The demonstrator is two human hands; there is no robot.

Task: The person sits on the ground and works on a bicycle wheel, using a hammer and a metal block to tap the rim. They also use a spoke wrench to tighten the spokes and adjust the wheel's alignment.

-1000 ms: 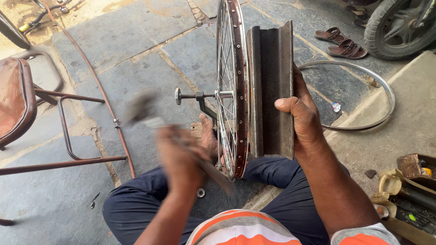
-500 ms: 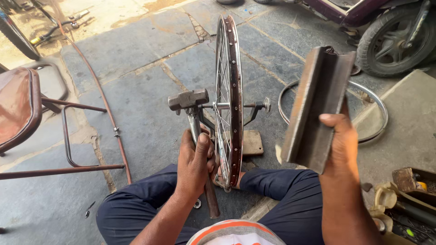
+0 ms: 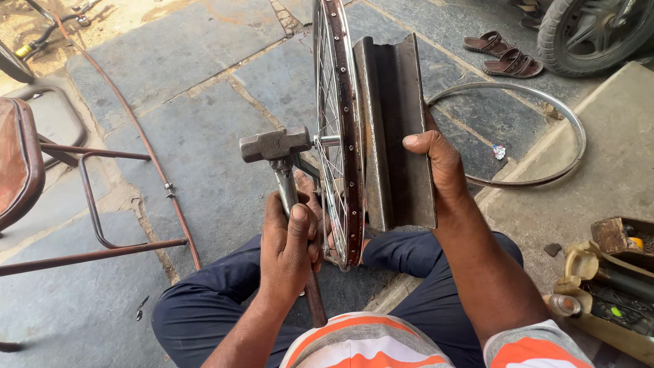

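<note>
A spoked bicycle wheel rim (image 3: 343, 116) stands upright edge-on between my knees. My left hand (image 3: 291, 240) grips the handle of a steel hammer (image 3: 274, 144), whose head sits just left of the spokes at hub height. My right hand (image 3: 436, 158) holds a heavy grooved iron block (image 3: 395, 123) upright against the rim's right side. My thumb lies across the block's face.
A bare metal rim (image 3: 545, 109) lies flat on the stone floor to the right. Sandals (image 3: 503, 56) and a vehicle tyre (image 3: 593, 27) are at the top right. A metal-framed chair (image 3: 41, 184) stands left. Tools and cans (image 3: 606, 272) sit at right.
My right hand has brought the iron block back from the right to rest against the rim. The hammer head has stayed raised beside the spokes.
</note>
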